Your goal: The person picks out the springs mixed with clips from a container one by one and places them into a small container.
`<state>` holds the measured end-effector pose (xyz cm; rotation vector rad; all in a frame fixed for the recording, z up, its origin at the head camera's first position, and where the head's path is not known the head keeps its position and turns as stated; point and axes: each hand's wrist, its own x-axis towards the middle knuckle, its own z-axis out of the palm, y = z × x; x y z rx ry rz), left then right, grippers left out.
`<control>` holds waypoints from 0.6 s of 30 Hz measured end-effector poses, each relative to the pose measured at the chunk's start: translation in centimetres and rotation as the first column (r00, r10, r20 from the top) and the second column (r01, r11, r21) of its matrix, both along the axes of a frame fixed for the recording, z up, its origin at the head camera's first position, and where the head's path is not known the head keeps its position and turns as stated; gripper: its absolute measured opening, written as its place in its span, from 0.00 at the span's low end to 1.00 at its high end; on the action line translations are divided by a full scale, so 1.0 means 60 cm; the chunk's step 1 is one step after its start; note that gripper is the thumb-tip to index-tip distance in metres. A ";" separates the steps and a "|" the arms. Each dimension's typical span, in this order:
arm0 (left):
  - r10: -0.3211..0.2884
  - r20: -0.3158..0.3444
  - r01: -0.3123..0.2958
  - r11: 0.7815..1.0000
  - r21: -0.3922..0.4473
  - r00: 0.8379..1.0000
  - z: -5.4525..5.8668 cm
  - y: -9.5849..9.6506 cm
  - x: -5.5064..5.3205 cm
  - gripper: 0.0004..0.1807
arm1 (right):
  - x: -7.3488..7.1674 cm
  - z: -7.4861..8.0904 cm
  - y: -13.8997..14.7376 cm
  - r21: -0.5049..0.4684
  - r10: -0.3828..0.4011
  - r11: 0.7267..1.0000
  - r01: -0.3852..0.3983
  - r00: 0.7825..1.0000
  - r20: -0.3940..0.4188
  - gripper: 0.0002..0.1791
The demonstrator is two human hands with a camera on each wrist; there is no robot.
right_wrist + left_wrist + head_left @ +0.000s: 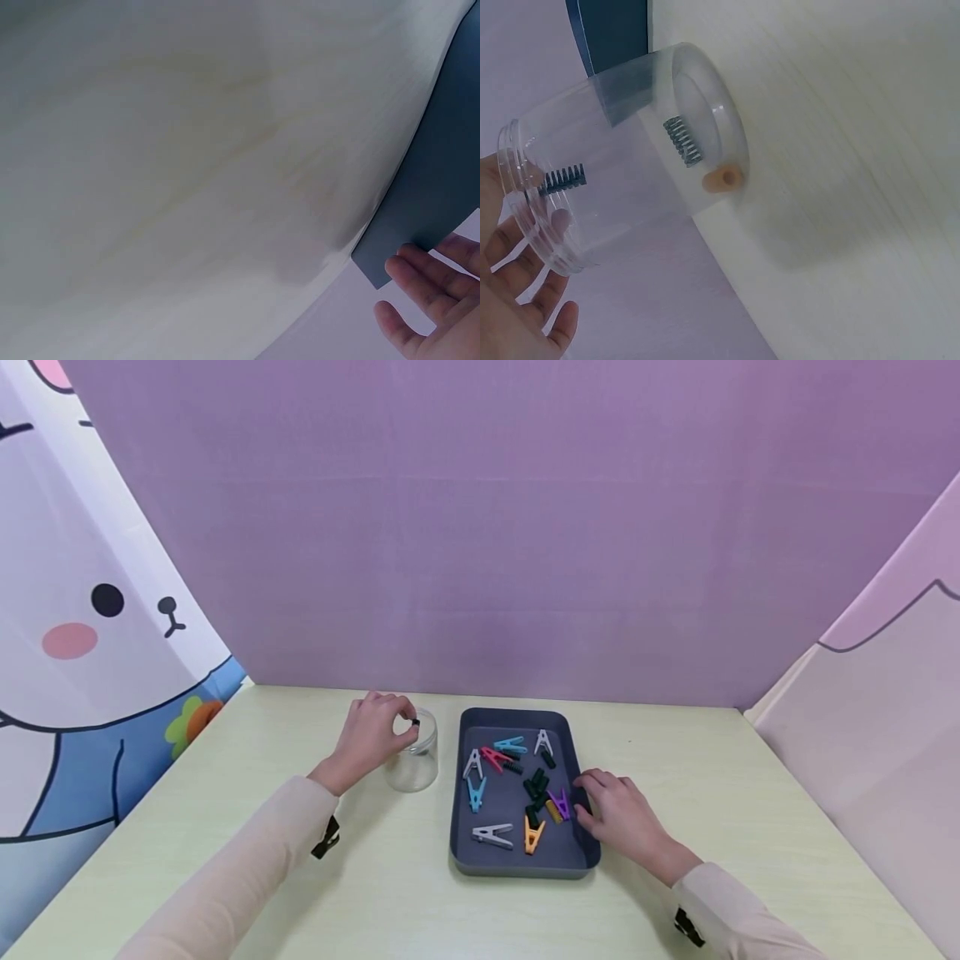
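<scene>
Head view, with wrist details: the left hand (372, 735) is pinching a dark ridged coil (564, 180) between thumb and fingertips at the mouth of a clear jar (412, 773); in the left wrist view, the coil is showing through the jar wall just inside the rim. The coil is probably weighing very little, and its ridges are likely offering the fingertips good purchase; whether it is stiff or springy, the views are not revealing. A light hold near one end is suiting it best, leaving the remaining length projecting into the jar. The right hand (622, 814) is clasping nothing: its relaxed fingers are resting against the right side of a grey tray (517, 867).

The jar is standing upright on the surface (352, 893), left of the tray and apart from it. Its smooth wall is presumably giving a slick hold and, if glass, calling for care; its broad body is presenting the safest place to steady it. At its base, a second coil (682, 141) and a hollow orange tube (724, 178) are lying.

Within the tray, more dark pieces (536, 782) are lying loosely grouped among V-shaped clips (492, 756), whose narrow legs are probably offering easy pinching points. Beyond, a purple backdrop (480, 527) is closing off the scene.
</scene>
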<state>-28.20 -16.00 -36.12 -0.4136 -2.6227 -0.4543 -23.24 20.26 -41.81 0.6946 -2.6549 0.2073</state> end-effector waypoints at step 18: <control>0.004 -0.023 -0.004 1.000 -0.021 1.000 0.004 0.002 0.006 0.09 | 0.001 0.001 0.001 0.002 0.000 1.000 0.000 1.000 0.011 0.16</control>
